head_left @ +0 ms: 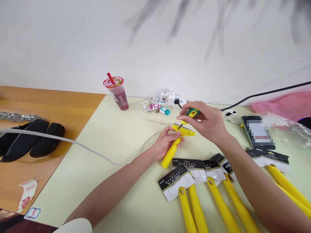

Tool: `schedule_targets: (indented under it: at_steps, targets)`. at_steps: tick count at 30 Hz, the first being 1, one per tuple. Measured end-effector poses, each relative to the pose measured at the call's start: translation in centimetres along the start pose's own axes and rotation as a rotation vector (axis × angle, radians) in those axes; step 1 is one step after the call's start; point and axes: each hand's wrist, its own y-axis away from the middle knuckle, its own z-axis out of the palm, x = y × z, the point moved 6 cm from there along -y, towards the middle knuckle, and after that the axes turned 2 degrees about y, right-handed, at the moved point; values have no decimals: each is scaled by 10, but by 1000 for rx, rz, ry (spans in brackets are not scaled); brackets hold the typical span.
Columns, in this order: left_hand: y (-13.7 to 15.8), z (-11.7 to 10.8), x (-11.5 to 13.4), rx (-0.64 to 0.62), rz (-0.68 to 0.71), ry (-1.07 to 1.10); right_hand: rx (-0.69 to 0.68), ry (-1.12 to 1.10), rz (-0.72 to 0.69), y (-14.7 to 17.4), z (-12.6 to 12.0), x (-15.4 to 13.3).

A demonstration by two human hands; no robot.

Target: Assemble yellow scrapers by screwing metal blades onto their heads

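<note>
My left hand is wrapped round a yellow scraper just below its wide head, with the handle slanting down toward me. A metal blade strip shows along the head's far edge. My right hand grips a screwdriver with a green and yellow handle. The screwdriver points down and left, and its tip meets the scraper head near a screw hole. On the table closer to me lie several more yellow scrapers with black and white card labels. My right forearm hides part of them.
A cup of red drink with a straw stands by the wall. Behind my hands sit a white power strip and cables. At right are a phone, clear plastic and pink cloth. Black cases lie on the wooden table.
</note>
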Motion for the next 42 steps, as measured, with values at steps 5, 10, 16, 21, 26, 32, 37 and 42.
schedule_targets:
  at_steps: [5, 10, 16, 21, 26, 32, 37, 42]
  targets:
    - [0, -1, 2, 31, 35, 45, -263, 44, 25, 1, -4, -8]
    - [1, 0, 4, 50, 38, 65, -308, 66, 114, 4, -17, 1]
    - [-1, -3, 3, 84, 40, 39, -50, 204, 118, 2, -27, 15]
    - [-2, -3, 3, 94, 69, 26, -69, 208, 121, 0, -27, 11]
    - [-1, -1, 6, 113, 83, 5, -185, 341, 54, 0, -25, 0]
    - [1, 1, 7, 121, 120, -41, -189, 552, 38, 3, -23, -6]
    - [2, 3, 6, 75, 141, -107, -93, 632, 50, 4, -25, -11]
    - [-1, -5, 13, 134, 210, -118, 80, 659, 62, 6, -34, -21]
